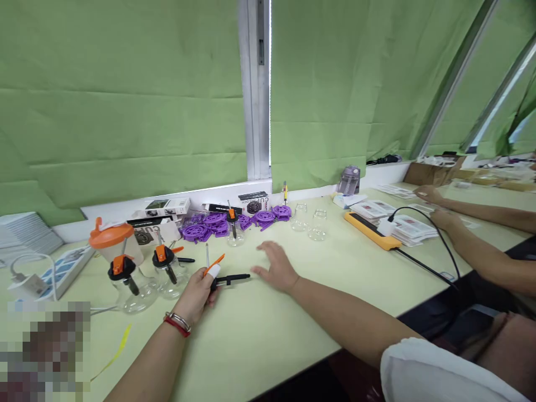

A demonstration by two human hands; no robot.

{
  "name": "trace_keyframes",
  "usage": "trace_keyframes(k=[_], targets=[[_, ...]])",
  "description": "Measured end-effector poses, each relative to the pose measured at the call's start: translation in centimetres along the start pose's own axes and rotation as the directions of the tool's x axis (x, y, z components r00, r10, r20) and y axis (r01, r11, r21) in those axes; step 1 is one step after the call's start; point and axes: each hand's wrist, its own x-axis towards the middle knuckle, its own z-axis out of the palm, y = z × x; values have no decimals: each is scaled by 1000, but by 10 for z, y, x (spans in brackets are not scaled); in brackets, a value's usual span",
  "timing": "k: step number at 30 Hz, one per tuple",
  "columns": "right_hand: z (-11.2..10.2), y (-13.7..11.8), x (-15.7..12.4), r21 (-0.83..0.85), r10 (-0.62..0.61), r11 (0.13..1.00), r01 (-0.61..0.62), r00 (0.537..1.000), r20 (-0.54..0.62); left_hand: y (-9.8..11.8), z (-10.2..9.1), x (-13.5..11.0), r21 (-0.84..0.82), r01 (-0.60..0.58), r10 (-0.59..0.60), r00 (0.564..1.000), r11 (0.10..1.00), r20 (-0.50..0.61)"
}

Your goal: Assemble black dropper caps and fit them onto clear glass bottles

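My left hand [196, 296] is closed around a dispenser top [232, 278], a black piece with an orange lever and a dark stem pointing right. Over the table, my right hand [276, 267] is open, its fingers apart and a little blurred, with nothing in it. Beyond it stand two clear glass bottles without tops, a nearer bottle [317, 228] and a farther bottle [299, 219]. To the left are two glass bottles fitted with black and orange tops, a larger-looking one [140, 296] and another [173, 282]. A third topped bottle [235, 237] stands farther back.
Purple plastic parts [196, 231] and printed boxes [157, 230] line the back. An orange-lidded cup [109, 240] and white power strip [72, 268] sit left. Rightward are a yellow-black power strip [372, 231], paper stacks [412, 229] and another person's arms [481, 240].
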Motion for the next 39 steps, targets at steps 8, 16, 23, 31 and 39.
trace_keyframes(k=[8, 16, 23, 31, 39], targets=[[-60, 107, 20, -36, 700, 515, -857, 444, -559, -4, -6, 3, 43, -9, 8, 1000, 999, 17], [-70, 135, 20, -124, 870, 295, -947, 320, -376, -6, -8, 7, 48, -17, 16, 1000, 999, 23], [-75, 130, 16, 8, 813, 363, -932, 312, -492, 1, -3, 2, 43, 30, -30, 1000, 999, 4], [-73, 77, 20, -188, 189, 956, -223, 964, -185, 0, -6, 2, -35, -38, 36, 998, 999, -44], [-54, 37, 19, -204, -21, 976, 76, 966, 258, 4, -4, 1, -117, -78, 67, 992, 990, -103]])
